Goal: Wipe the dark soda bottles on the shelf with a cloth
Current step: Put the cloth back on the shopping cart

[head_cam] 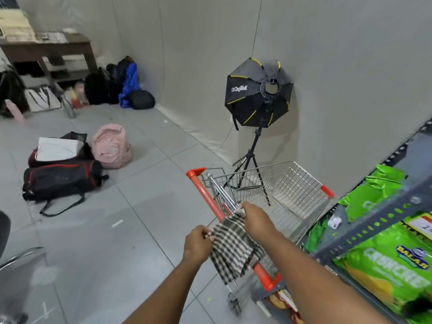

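Gripping a checked cloth [233, 247] at two edges, both hands work over the orange handle [210, 197] of a wire shopping cart [280, 190]. Left hand [198, 243]: fingers curled, pinching the cloth's left edge. Right hand [256, 219]: fingers closed on its upper corner, just beside the cart's basket rim. The cloth drapes across the handle. Green snack bags [385, 265] fill the shelf [364, 230] at right. Dark soda bottles cannot be seen in this view.
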A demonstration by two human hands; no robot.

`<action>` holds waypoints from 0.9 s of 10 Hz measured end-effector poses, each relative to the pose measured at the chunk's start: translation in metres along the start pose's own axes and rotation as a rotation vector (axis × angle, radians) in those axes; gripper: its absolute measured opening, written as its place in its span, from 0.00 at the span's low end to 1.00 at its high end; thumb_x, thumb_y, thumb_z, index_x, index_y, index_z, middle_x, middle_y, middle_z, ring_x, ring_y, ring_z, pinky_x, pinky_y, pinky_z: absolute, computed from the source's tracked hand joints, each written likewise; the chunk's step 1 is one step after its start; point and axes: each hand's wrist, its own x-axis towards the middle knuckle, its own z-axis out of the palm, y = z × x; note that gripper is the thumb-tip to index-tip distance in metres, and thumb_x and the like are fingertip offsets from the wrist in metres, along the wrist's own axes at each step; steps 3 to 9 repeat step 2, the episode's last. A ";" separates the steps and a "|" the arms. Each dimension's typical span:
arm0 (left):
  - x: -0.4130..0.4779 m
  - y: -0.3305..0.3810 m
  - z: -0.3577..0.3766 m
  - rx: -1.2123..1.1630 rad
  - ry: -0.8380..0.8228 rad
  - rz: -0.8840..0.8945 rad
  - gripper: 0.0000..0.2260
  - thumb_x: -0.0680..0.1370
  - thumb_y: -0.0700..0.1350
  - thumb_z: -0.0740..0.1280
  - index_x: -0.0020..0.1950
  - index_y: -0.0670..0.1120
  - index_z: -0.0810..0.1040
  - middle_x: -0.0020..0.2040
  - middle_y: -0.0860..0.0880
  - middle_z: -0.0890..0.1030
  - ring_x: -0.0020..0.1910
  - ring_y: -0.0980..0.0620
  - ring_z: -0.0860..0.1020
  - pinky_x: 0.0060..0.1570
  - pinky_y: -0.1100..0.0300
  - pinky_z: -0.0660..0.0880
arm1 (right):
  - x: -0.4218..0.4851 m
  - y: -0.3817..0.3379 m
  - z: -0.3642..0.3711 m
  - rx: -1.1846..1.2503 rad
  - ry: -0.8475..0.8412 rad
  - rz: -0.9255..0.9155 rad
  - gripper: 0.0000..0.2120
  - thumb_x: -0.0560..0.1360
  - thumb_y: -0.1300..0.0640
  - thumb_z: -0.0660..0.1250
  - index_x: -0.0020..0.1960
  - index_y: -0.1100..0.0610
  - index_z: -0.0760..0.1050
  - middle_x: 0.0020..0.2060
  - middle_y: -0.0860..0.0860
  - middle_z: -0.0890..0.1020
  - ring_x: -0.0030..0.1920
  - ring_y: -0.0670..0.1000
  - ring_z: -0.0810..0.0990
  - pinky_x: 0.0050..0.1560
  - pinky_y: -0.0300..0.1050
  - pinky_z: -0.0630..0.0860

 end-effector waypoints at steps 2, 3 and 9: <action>0.016 -0.006 0.007 0.224 -0.038 0.020 0.06 0.78 0.44 0.68 0.55 0.50 0.76 0.53 0.48 0.83 0.47 0.50 0.79 0.41 0.59 0.72 | 0.010 0.010 0.013 0.016 -0.016 0.032 0.21 0.78 0.68 0.65 0.68 0.55 0.69 0.54 0.51 0.79 0.48 0.47 0.79 0.54 0.45 0.79; 0.016 -0.006 0.007 0.224 -0.038 0.020 0.06 0.78 0.44 0.68 0.55 0.50 0.76 0.53 0.48 0.83 0.47 0.50 0.79 0.41 0.59 0.72 | 0.010 0.010 0.013 0.016 -0.016 0.032 0.21 0.78 0.68 0.65 0.68 0.55 0.69 0.54 0.51 0.79 0.48 0.47 0.79 0.54 0.45 0.79; 0.016 -0.006 0.007 0.224 -0.038 0.020 0.06 0.78 0.44 0.68 0.55 0.50 0.76 0.53 0.48 0.83 0.47 0.50 0.79 0.41 0.59 0.72 | 0.010 0.010 0.013 0.016 -0.016 0.032 0.21 0.78 0.68 0.65 0.68 0.55 0.69 0.54 0.51 0.79 0.48 0.47 0.79 0.54 0.45 0.79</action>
